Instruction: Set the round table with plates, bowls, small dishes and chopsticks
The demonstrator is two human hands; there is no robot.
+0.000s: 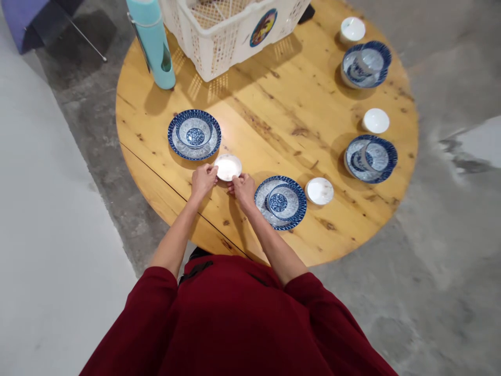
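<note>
Between my two hands is a small white bowl (227,167), gripped at its rim from both sides. My left hand (204,181) pinches the left edge, and my right hand (242,189) closes on the lower right edge. Just beyond my left hand sits a blue-patterned plate (174,148) with a matching bowl (195,137) on it. To the right of my right hand lies another blue-patterned plate (300,205), also bearing a patterned bowl (278,202). A second white bowl (320,191) stands close beside that plate.
A white plastic basket (230,52) and a light-blue bottle (154,44) stand at the back of the round wooden table (274,120). Along the right side are stacked blue-patterned bowls (371,159) and more white bowls (376,121). An umbrella (31,23) lies at upper left.
</note>
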